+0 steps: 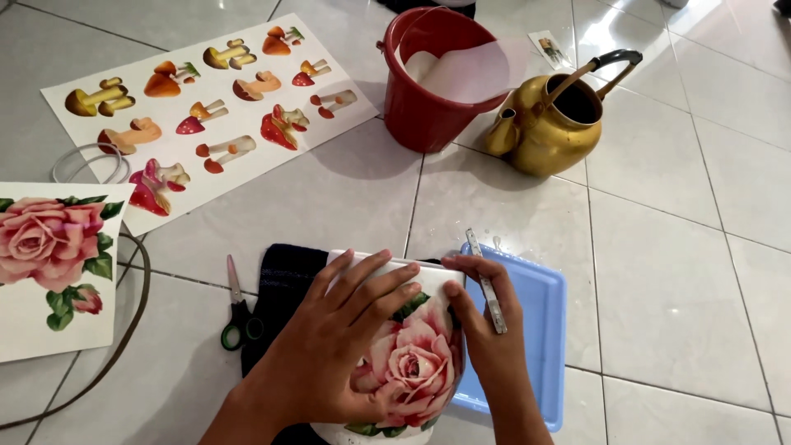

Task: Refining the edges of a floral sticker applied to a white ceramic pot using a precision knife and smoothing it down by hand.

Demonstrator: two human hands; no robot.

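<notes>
A white pot (pixel 412 363) with a pink rose picture on its side lies on a dark cloth (pixel 280 284) on the tiled floor. My left hand (pixel 338 346) lies flat on the pot, fingers spread over the rose picture. At the pot's right side my right hand (pixel 486 330) presses its thumb on the picture's edge and grips a thin metal blade (pixel 488 288) between its fingers.
A blue tray (pixel 540 330) sits to the right of the pot. Green-handled scissors (pixel 237 313) lie left of the cloth. A rose sheet (pixel 49 264), a mushroom sheet (pixel 206 107), a red bucket (pixel 420 107) with white paper and a gold kettle (pixel 548 124) lie farther off.
</notes>
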